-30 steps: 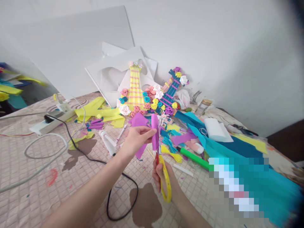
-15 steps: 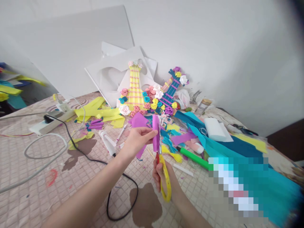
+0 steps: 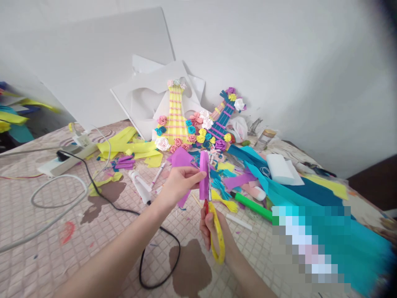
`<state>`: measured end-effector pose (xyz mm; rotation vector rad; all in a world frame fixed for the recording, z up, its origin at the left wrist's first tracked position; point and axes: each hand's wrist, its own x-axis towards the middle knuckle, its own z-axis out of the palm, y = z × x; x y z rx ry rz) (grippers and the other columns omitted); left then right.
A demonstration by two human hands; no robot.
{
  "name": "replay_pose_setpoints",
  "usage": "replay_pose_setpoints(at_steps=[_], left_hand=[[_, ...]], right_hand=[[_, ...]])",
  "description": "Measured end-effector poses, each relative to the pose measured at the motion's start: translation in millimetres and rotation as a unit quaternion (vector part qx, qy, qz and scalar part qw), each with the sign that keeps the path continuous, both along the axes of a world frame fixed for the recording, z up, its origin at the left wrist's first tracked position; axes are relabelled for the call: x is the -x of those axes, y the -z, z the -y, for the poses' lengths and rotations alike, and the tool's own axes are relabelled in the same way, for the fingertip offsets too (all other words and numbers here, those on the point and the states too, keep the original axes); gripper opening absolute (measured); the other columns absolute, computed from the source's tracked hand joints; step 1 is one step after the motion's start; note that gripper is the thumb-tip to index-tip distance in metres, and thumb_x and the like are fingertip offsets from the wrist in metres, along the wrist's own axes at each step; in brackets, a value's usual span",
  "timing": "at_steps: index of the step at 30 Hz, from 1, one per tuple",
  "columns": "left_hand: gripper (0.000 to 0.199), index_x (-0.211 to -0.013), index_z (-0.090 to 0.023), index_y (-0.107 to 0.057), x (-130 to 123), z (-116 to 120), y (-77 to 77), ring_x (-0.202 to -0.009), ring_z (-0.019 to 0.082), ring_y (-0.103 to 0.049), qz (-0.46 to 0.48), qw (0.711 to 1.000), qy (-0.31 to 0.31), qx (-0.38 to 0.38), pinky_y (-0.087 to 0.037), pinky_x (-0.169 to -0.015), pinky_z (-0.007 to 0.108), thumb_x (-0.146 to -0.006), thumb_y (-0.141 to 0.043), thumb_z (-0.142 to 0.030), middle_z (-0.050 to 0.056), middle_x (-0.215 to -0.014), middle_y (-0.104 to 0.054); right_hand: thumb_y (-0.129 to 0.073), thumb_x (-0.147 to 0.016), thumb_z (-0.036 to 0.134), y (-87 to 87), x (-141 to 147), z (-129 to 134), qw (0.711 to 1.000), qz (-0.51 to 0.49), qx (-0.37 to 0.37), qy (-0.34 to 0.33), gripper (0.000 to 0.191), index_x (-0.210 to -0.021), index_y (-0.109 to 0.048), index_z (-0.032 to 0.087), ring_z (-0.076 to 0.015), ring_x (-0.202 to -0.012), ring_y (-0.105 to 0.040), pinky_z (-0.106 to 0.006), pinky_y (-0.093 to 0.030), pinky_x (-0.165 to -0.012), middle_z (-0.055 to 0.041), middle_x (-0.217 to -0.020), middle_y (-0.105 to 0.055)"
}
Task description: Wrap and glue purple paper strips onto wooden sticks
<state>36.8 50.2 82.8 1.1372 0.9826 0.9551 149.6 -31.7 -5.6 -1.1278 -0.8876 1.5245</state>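
Observation:
Between thumb and fingers, my left hand (image 3: 182,182) pinches a narrow, folded purple paper strip (image 3: 204,176) that stands upright. My right hand (image 3: 214,227) is closed round the yellow and red handles of a pair of scissors (image 3: 218,240). Their blades point up along the strip's right edge; whether they touch the paper I cannot tell. Behind my hands lies a larger purple paper sheet (image 3: 181,158), and a small cut yellow paper piece (image 3: 228,203) lies beside the scissors.
A yellow paper guitar (image 3: 176,111) and a blue one (image 3: 221,120), trimmed with paper flowers, lean at the back. A glue gun (image 3: 141,188) with a black cord and a power strip (image 3: 68,159) lie left. Rightward are a green marker (image 3: 254,207) and teal paper (image 3: 297,198).
Both hands stay almost in place. The purple strip and the scissors have shifted very slightly, a few pixels downward and to the right.

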Motion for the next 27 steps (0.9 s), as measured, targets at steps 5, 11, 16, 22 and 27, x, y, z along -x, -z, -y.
replay_pose_setpoints(at_steps=[5,11,16,22,27], left_hand=[[0.017,-0.070,-0.013,-0.069,-0.7,-0.5,1.3,-0.063,0.010,-0.060,-0.007,1.000,0.009,0.004,-0.052,-0.069,0.024,-0.067,-0.070,-0.029,0.000,-0.067,-0.067],[0.015,-0.069,-0.013,-0.068,-0.9,0.4,1.5,-0.062,0.009,-0.060,-0.008,1.000,0.007,0.007,-0.052,-0.068,0.023,-0.068,-0.069,-0.028,0.000,-0.065,-0.066],[0.016,-0.069,-0.012,-0.069,-0.4,-0.1,2.4,-0.061,0.010,-0.059,0.001,1.000,0.007,-0.002,-0.052,-0.069,0.025,-0.067,-0.070,-0.028,0.000,-0.066,-0.065],[0.016,-0.068,-0.012,-0.068,-0.3,-0.8,3.9,-0.063,0.010,-0.059,0.009,1.000,0.023,-0.007,-0.051,-0.070,0.025,-0.066,-0.071,-0.028,0.000,-0.065,-0.065],[0.021,-0.070,-0.012,-0.067,-1.7,-1.3,4.4,-0.061,0.009,-0.058,0.037,0.999,0.035,0.008,-0.050,-0.065,0.023,-0.065,-0.070,-0.031,0.000,-0.065,-0.063]], right_hand=[[-0.059,-0.057,0.073,0.6,-1.1,0.0,1.000,0.002,0.000,0.004,0.057,-0.065,-0.037,0.020,-0.0012,-0.022,-0.028,-0.012,-0.026,-0.021,0.0132,-0.037,-0.035],[-0.061,-0.054,0.073,1.2,-0.6,-1.2,1.000,0.002,0.009,0.012,0.058,-0.064,-0.038,0.021,-0.0017,-0.023,-0.028,-0.012,-0.025,-0.021,0.0133,-0.036,-0.033],[-0.059,-0.056,0.074,4.6,-2.4,-1.8,1.000,0.002,0.015,0.006,0.058,-0.069,-0.041,0.020,-0.0017,-0.023,-0.028,-0.011,-0.027,-0.021,0.0134,-0.038,-0.034],[-0.057,-0.055,0.076,0.8,-2.9,-2.5,1.000,0.003,-0.002,0.000,0.060,-0.066,-0.038,0.020,-0.0008,-0.022,-0.030,-0.011,-0.027,-0.022,0.0132,-0.038,-0.035],[-0.055,-0.056,0.077,-2.7,-2.4,-1.9,1.000,0.009,-0.009,-0.004,0.061,-0.066,-0.037,0.020,-0.0006,-0.023,-0.031,-0.011,-0.027,-0.022,0.0131,-0.038,-0.036]])
